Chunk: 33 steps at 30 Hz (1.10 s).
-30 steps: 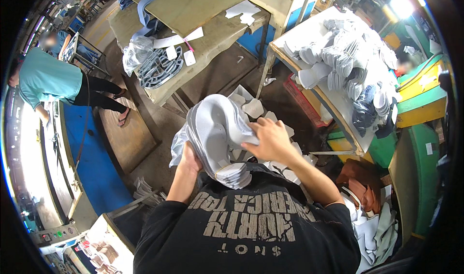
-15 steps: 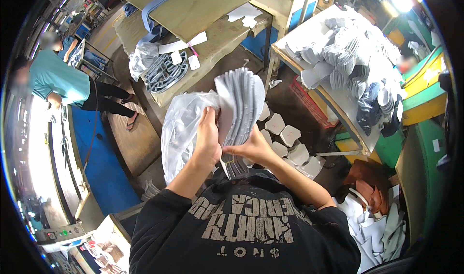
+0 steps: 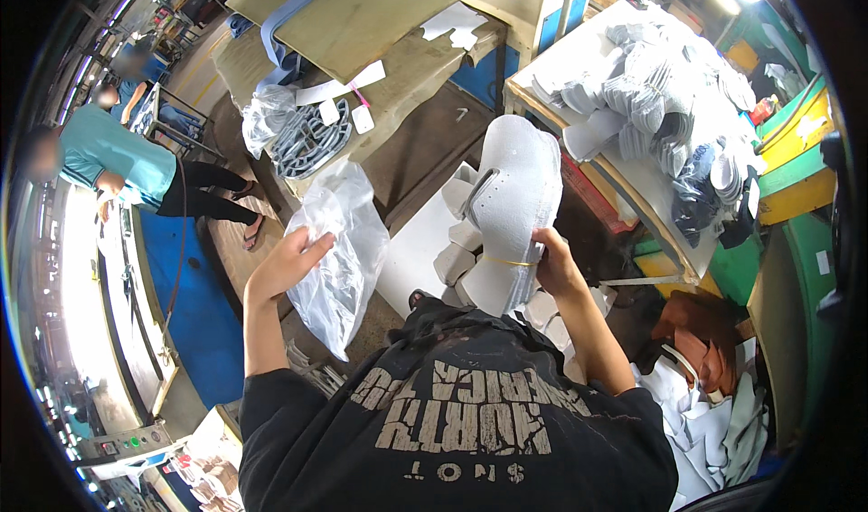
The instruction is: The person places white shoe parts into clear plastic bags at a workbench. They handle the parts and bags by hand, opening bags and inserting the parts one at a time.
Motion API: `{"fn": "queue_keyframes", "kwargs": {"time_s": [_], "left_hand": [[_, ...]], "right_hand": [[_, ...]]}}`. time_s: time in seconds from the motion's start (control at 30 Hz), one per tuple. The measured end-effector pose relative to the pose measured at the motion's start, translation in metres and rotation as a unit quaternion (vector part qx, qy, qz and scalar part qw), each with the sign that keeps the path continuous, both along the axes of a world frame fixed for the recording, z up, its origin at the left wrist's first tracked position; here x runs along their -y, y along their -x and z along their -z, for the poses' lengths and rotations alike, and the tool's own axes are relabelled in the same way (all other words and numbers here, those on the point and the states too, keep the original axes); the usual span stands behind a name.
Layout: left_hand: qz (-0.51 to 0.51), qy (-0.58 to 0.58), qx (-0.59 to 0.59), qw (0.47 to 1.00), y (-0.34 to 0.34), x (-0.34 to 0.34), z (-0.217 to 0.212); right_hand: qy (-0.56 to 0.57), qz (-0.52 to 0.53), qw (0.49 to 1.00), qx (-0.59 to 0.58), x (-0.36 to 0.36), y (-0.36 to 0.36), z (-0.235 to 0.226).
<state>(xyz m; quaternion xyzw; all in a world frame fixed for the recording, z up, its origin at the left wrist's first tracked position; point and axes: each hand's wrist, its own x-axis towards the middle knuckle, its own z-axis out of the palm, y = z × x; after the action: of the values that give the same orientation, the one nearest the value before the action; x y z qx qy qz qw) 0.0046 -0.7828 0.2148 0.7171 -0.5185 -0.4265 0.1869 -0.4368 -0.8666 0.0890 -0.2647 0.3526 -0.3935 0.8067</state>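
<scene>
While LH holds clr bag, RH grips banded stack.

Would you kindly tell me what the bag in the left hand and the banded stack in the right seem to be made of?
The bag looks like thin, glossy plastic film: it is see-through, crinkled and catches highlights. The grey stack seems matt fabric or felt, perhaps foam, given its dull, faintly grainy face.
</scene>
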Motion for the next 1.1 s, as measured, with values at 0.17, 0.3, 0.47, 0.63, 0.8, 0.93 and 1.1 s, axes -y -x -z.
{"fn": "queue_keyframes", "kwargs": {"time_s": [0.17, 0.3, 0.47, 0.63, 0.8, 0.93, 1.1], "left_hand": [[-0.053, 0.140, -0.007, 0.989, 0.004, -0.030, -0.032], [-0.121, 0.205, -0.106, 0.965, 0.005, -0.047, -0.037], [-0.132, 0.277, -0.163, 0.938, 0.023, -0.021, -0.023], [0.202, 0.227, -0.258, 0.917, 0.094, 0.005, -0.010], [0.305, 0.012, -0.374, 0.876, 0.110, -0.041, -0.006], [0.126, -0.136, -0.390, 0.902, 0.108, -0.090, 0.001], [0.135, -0.030, -0.389, 0.911, 0.112, -0.097, 0.022]], "right_hand": [[0.057, -0.043, 0.997, 0.008, 0.010, -0.007, -0.012], [0.156, -0.118, 0.980, -0.031, 0.016, -0.026, -0.020], [0.174, -0.312, 0.934, -0.034, 0.028, -0.063, -0.022], [0.034, -0.379, 0.923, 0.053, 0.008, -0.103, 0.008], [0.216, -0.268, 0.939, -0.017, -0.001, -0.109, 0.070], [-0.130, -0.152, 0.962, 0.188, -0.008, -0.125, 0.097], [-0.058, -0.087, 0.983, 0.152, -0.007, -0.150, 0.052]]}}
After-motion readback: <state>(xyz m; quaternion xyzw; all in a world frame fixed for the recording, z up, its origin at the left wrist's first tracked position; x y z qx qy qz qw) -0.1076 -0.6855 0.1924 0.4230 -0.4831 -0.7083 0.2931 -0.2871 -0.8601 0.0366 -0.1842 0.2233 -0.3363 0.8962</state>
